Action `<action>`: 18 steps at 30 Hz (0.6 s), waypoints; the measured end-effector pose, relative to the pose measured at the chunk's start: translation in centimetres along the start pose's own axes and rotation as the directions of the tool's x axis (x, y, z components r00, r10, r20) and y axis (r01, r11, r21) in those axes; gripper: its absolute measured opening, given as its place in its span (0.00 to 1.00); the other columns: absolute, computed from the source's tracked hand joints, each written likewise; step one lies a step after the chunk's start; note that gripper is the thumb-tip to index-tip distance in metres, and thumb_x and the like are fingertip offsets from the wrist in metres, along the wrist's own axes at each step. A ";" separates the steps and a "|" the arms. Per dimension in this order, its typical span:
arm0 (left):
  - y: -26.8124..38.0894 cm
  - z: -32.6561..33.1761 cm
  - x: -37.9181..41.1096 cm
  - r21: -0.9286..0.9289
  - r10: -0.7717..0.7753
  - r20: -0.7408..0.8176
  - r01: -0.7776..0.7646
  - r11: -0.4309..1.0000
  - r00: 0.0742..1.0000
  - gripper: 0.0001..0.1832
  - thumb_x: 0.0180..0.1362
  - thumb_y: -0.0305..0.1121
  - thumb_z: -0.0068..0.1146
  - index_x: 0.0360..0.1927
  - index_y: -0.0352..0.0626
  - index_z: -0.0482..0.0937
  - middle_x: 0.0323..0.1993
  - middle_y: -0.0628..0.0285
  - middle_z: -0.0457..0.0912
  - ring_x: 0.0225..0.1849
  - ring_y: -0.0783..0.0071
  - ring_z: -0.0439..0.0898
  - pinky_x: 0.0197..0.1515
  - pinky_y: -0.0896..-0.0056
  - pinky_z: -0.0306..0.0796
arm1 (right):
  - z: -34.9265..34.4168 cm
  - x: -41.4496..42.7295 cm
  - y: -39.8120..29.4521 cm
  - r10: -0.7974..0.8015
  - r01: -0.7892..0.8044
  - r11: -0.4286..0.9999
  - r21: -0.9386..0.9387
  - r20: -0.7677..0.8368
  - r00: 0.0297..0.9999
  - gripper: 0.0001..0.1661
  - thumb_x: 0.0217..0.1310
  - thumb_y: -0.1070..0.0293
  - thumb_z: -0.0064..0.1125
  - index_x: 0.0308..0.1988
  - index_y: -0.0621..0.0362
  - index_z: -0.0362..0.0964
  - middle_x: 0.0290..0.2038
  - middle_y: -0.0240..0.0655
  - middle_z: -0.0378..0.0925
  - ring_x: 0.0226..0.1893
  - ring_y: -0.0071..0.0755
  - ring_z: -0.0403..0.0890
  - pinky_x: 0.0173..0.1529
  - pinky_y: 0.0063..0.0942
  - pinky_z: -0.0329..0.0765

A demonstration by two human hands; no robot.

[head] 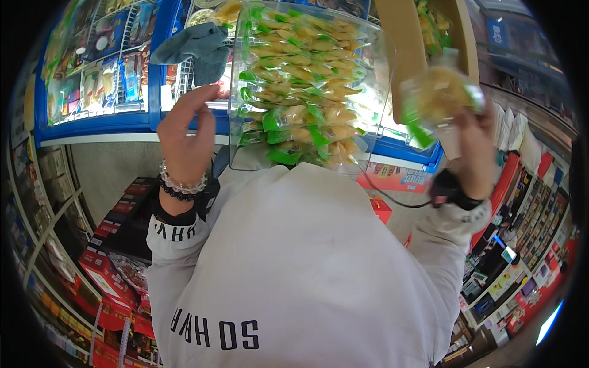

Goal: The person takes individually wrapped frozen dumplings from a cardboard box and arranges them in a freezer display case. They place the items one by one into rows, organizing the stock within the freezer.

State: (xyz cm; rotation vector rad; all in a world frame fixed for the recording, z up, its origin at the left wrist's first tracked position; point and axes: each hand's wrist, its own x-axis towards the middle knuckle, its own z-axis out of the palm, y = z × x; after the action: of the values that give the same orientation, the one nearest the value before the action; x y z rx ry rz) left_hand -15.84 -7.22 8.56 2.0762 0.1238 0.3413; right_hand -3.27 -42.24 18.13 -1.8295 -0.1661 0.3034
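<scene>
A clear plastic bin (pixel 235 92) in front of my body holds stacked rows of snack packets (pixel 303 87) with green ends and yellowish contents. At right, my right hand (pixel 474 142) grips a similar packet (pixel 439 99), blurred by motion, between the bin and a cardboard box (pixel 405 60). More such packets (pixel 432 30) lie inside that box. My left hand (pixel 186 133) is raised at the bin's left side, fingers apart and holding nothing. A grey-blue cloth (pixel 198 48) lies just beyond it.
Under the bin is a blue-framed, glass-topped freezer (pixel 101 124) with wire baskets of packaged goods. Dark and red cartons (pixel 110 230) stand low at left near metal shelving (pixel 50 216). A black cable (pixel 391 198) runs to my right wrist. Stocked shelves (pixel 529 230) stand at right.
</scene>
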 end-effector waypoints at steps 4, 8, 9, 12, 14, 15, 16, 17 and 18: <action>2.2 0.6 0.3 -0.235 -0.038 0.296 0.111 0.966 0.954 0.15 0.62 0.25 0.52 0.53 0.36 0.77 0.42 0.55 0.83 0.42 0.70 0.82 0.46 0.73 0.74 | 8.8 -0.7 3.0 0.180 -0.293 0.921 0.255 0.387 0.904 0.17 0.58 0.71 0.61 0.46 0.67 0.74 0.35 0.34 0.82 0.32 0.23 0.83 0.39 0.22 0.81; 3.9 1.3 0.0 -0.460 -0.040 0.379 0.225 0.859 0.925 0.19 0.62 0.27 0.55 0.57 0.34 0.74 0.44 0.56 0.82 0.42 0.73 0.82 0.45 0.74 0.74 | 12.9 -1.9 3.5 0.232 -0.400 0.848 0.349 0.434 0.870 0.16 0.57 0.72 0.61 0.46 0.65 0.74 0.35 0.34 0.82 0.31 0.21 0.82 0.37 0.19 0.79; 4.3 1.6 -0.1 -0.477 -0.087 0.392 0.284 0.832 0.916 0.20 0.62 0.27 0.56 0.58 0.34 0.73 0.44 0.56 0.81 0.42 0.74 0.81 0.44 0.74 0.74 | 13.4 -2.2 3.3 0.222 -0.396 0.848 0.352 0.443 0.869 0.17 0.57 0.71 0.61 0.47 0.65 0.73 0.35 0.34 0.82 0.31 0.20 0.82 0.38 0.19 0.79; 3.3 2.0 -0.6 -0.512 -0.093 0.351 0.274 0.814 0.932 0.20 0.62 0.27 0.57 0.58 0.34 0.73 0.43 0.58 0.81 0.41 0.76 0.81 0.41 0.76 0.75 | 13.9 -3.0 3.0 0.180 -0.325 0.891 0.316 0.411 0.894 0.22 0.56 0.69 0.64 0.51 0.63 0.72 0.38 0.35 0.81 0.34 0.22 0.82 0.41 0.21 0.79; 2.6 1.6 -0.4 -0.504 -0.118 0.361 0.299 0.810 0.925 0.20 0.61 0.27 0.58 0.57 0.33 0.74 0.40 0.59 0.81 0.39 0.78 0.81 0.39 0.77 0.75 | 13.9 -3.5 3.5 0.126 -0.201 0.955 0.217 0.315 0.941 0.27 0.54 0.67 0.67 0.53 0.60 0.71 0.44 0.37 0.80 0.39 0.26 0.83 0.44 0.24 0.80; 2.8 0.8 0.0 -0.479 -0.169 0.399 0.362 0.799 0.901 0.20 0.61 0.27 0.58 0.57 0.33 0.74 0.39 0.61 0.82 0.37 0.79 0.81 0.38 0.78 0.75 | 13.9 -3.7 3.3 -0.013 0.000 0.998 0.056 0.225 0.974 0.29 0.52 0.66 0.68 0.54 0.58 0.71 0.46 0.37 0.79 0.41 0.28 0.82 0.44 0.26 0.80; 2.9 0.1 0.1 -0.450 -0.228 0.434 0.428 0.783 0.872 0.20 0.61 0.26 0.58 0.57 0.33 0.74 0.37 0.62 0.82 0.36 0.80 0.80 0.37 0.79 0.75 | 13.8 -3.8 2.8 -0.165 0.186 0.975 -0.120 0.164 0.973 0.31 0.49 0.65 0.70 0.55 0.56 0.71 0.49 0.38 0.77 0.42 0.31 0.81 0.44 0.27 0.80; 2.8 -0.4 0.3 -0.433 -0.244 0.473 0.465 0.772 0.847 0.19 0.61 0.26 0.58 0.56 0.33 0.75 0.36 0.62 0.82 0.35 0.81 0.80 0.36 0.80 0.74 | 13.7 -3.8 2.2 -0.324 0.348 0.889 -0.298 0.130 0.937 0.33 0.47 0.64 0.72 0.55 0.53 0.72 0.52 0.38 0.76 0.44 0.33 0.80 0.44 0.28 0.80; 2.5 -0.7 0.7 -0.416 -0.256 0.515 0.500 0.760 0.818 0.19 0.60 0.26 0.58 0.55 0.32 0.76 0.34 0.63 0.83 0.34 0.83 0.80 0.35 0.80 0.74 | 13.2 -3.9 1.8 -0.386 0.499 0.774 -0.391 0.334 0.860 0.36 0.47 0.66 0.70 0.58 0.54 0.69 0.55 0.42 0.73 0.47 0.44 0.78 0.48 0.34 0.78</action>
State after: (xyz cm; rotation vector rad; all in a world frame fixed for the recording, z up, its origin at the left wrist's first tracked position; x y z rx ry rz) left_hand -15.55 -7.73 11.20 1.4627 0.1687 -0.3247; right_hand -10.91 -31.56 13.57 -2.1501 -0.9025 0.1449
